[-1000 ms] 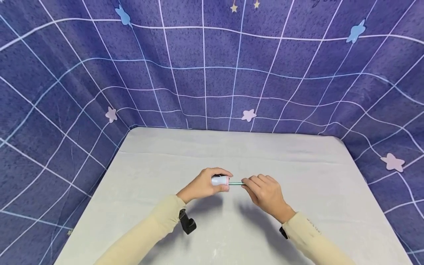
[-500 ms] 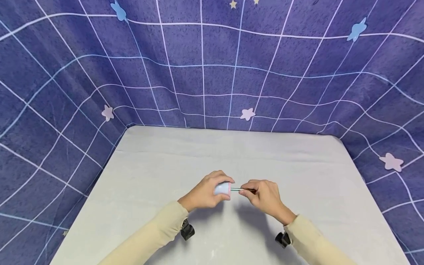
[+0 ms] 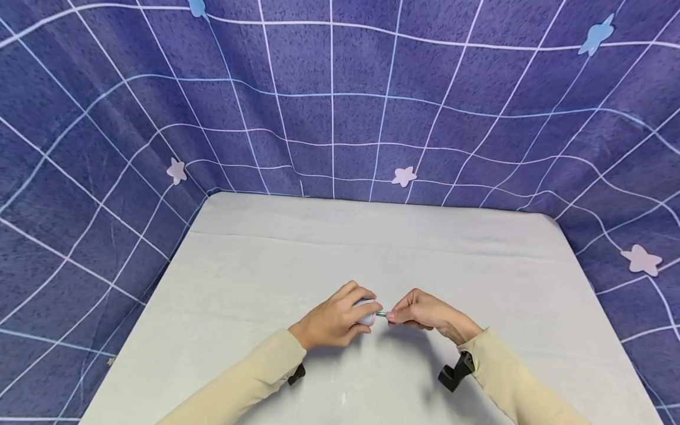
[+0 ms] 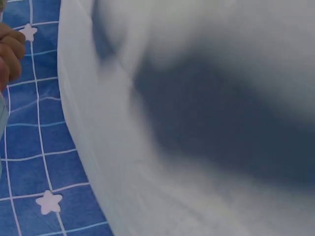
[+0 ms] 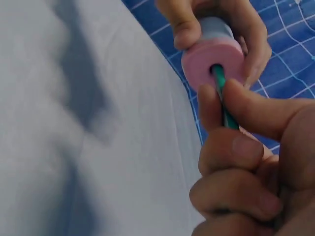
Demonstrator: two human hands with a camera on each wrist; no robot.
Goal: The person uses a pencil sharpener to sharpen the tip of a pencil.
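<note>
A pencil sharpener (image 5: 196, 64) with a light blue body and a pink end faces my right wrist camera. My left hand (image 3: 333, 316) grips its body, fingers over the top and thumb on the near side. A green pencil (image 5: 230, 120) stands with its end in the hole of the pink face. My right hand (image 3: 427, 310) pinches the pencil between thumb and forefinger close to the hole, the other fingers curled below. The two hands are nearly touching, above the table. In the left wrist view only some curled fingers (image 4: 11, 54) show at the left edge.
A white cloth covers the table (image 3: 265, 254). Behind and beside it hangs a blue-purple curtain (image 3: 308, 130) with grid lines and stars. Black camera mounts (image 3: 455, 372) sit at the cuffs.
The right hand has rolled over, knuckles up to thumb side up, on the pencil. My left hand has turned over the sharpener, and less pencil shows between the hands. The head view has shifted slightly.
</note>
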